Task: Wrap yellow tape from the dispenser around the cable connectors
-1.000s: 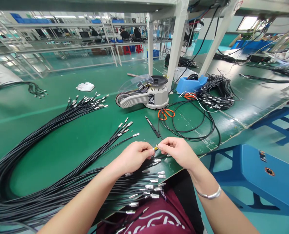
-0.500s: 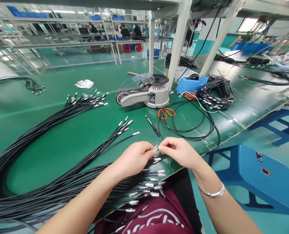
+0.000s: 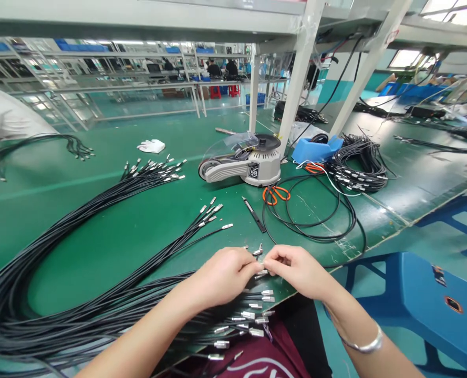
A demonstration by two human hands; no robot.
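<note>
My left hand (image 3: 223,275) and my right hand (image 3: 298,270) meet fingertip to fingertip over the near edge of the green table (image 3: 99,231). Both are closed in a pinch on a small metal cable end (image 3: 261,273) between them. Just below my hands several silver-tipped black cable ends (image 3: 249,310) fan out over the table edge toward my lap. A big bundle of black cables (image 3: 60,310) loops away to the left.
A grey tape dispenser machine (image 3: 252,163) stands mid-table, with orange scissors (image 3: 274,194), a black knife (image 3: 253,213) and a coiled black cable (image 3: 315,210) near it. Farther off lie a white glove (image 3: 151,146) and a blue tape holder (image 3: 315,148). A blue stool (image 3: 422,299) is at my right.
The view tilted up, so my hands sit lower in the picture. The yellow piece seen between my fingertips a second ago no longer shows; the pinch stays closed.
</note>
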